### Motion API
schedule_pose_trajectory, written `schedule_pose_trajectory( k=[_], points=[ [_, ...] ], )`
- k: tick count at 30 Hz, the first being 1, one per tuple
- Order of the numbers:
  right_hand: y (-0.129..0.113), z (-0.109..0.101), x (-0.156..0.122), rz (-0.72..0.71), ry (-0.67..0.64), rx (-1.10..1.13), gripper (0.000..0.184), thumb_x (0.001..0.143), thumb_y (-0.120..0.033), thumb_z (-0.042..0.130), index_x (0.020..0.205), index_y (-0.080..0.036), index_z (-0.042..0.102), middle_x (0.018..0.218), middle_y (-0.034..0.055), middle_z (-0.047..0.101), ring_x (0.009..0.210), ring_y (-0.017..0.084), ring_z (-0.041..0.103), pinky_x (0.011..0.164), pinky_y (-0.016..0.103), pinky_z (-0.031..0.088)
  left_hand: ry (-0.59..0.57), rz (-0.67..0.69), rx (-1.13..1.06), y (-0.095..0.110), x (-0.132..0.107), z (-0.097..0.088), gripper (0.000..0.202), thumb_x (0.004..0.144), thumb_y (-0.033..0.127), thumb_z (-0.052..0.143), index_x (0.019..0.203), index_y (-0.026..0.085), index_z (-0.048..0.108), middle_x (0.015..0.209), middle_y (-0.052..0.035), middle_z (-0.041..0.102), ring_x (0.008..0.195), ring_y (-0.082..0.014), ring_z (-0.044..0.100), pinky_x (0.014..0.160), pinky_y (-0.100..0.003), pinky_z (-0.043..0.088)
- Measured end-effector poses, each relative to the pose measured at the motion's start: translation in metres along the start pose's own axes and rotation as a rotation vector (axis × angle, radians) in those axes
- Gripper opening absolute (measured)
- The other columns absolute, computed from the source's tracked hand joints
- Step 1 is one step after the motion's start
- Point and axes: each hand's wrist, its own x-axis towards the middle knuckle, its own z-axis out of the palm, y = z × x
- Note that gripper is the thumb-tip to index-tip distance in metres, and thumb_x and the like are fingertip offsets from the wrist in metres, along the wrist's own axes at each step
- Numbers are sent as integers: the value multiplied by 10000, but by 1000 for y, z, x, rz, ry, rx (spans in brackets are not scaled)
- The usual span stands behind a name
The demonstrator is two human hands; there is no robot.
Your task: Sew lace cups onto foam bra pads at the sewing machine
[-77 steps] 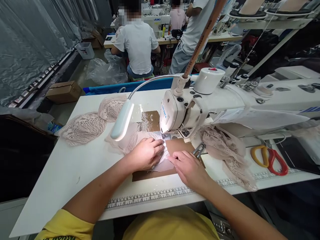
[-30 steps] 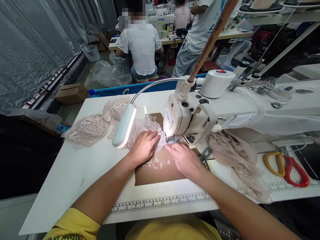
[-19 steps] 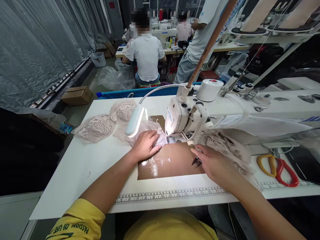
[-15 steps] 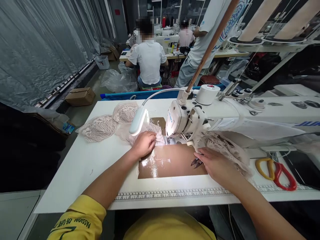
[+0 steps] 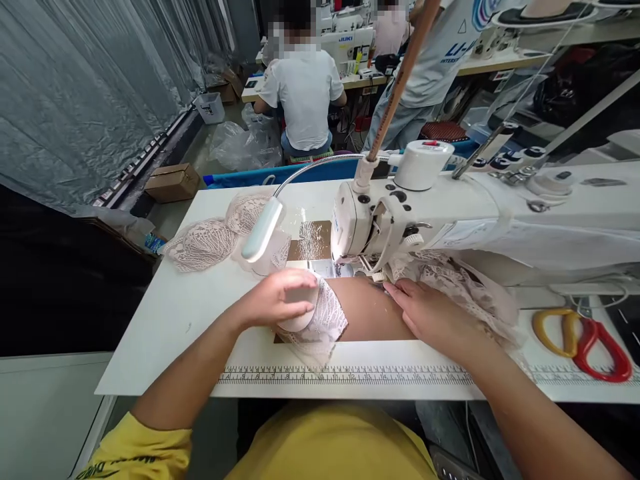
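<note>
A lace-covered bra cup (image 5: 331,319) with a pale inner pad lies over the brown panel and the table's front part. Around the pad's edge my left hand (image 5: 277,298) is spread, thumb and fingers apart, touching it lightly if at all. My right hand (image 5: 430,313) is closed low on the brown panel (image 5: 370,317), just right of the sewing machine's needle head (image 5: 350,220). Dark tips of thread snips (image 5: 379,283) show at its fingertips; their rest is hidden. Behind this hand, bunched lace fabric (image 5: 460,287) lies under the machine arm.
More lace cups (image 5: 203,243) lie on the table's left. A lamp (image 5: 263,230) hangs over the work. Scissors with yellow and red handles (image 5: 603,350) lie at the right. A printed ruler (image 5: 350,377) runs along the front edge. A seated person (image 5: 303,93) is ahead.
My left hand has drawn back from the needle area toward me and opened; a lace cup now lies beneath it. My right hand has shifted slightly, covering most of the snips. The view has turned a little.
</note>
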Motion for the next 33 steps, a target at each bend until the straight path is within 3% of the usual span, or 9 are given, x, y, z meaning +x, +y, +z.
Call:
schedule_pose_trajectory(
  k=[2,6,11,13,16,19,24,33],
  points=[
    [0,3,3,59,-39,1,530,802,-66,454,1318,-164,526,1139,147,631,775,226,615,602,310,433,86,-105,20,-14,9,-3,443,775,326,679,1191,190,613,1328,-115,552,1237,-263,506,1055,-429,408],
    [-1,3,-2,82,-29,9,514,832,-71,424,1325,-174,530,1069,128,677,793,215,631,623,298,427,59,-283,-25,-37,24,-5,660,716,414,723,1300,167,539,1351,-138,536,1219,-299,521,1028,-445,420],
    [-12,-6,-15,61,99,88,429,929,-257,399,1330,-169,525,940,94,730,742,226,669,578,310,474,35,-321,-214,-41,23,1,378,749,335,681,1081,158,643,1070,-77,670,945,-225,632,767,-305,507],
    [-22,-10,-13,28,101,195,420,942,-262,378,1331,-191,520,1001,81,732,752,212,687,589,306,509,33,-323,-306,-38,21,3,278,736,327,694,942,144,657,921,-46,672,817,-181,625,662,-251,479],
    [-41,-16,0,-49,103,433,414,953,-219,334,1318,-206,529,1200,71,669,980,185,671,761,291,547,26,-351,-454,-33,18,8,268,714,356,723,829,127,644,789,-20,636,690,-138,587,581,-219,431],
    [-56,-20,18,-87,116,639,410,968,-307,356,1320,-202,539,1270,78,627,1143,207,599,904,349,522,-22,-355,-569,-31,16,12,306,722,390,732,850,120,664,800,-33,645,697,-143,593,602,-234,438],
    [-66,-22,43,-147,162,878,392,951,-365,429,1289,-243,586,1265,56,631,1174,235,578,1005,409,461,-70,-321,-629,-32,14,14,321,758,403,721,927,130,721,897,-75,706,837,-190,634,747,-286,476],
    [-74,-21,46,-98,107,1045,325,885,-352,556,1181,-255,649,1168,47,681,1073,234,624,917,373,499,-119,-265,-765,-32,14,18,313,779,361,721,1007,147,738,992,-96,729,925,-206,651,846,-300,482]
  ],
)
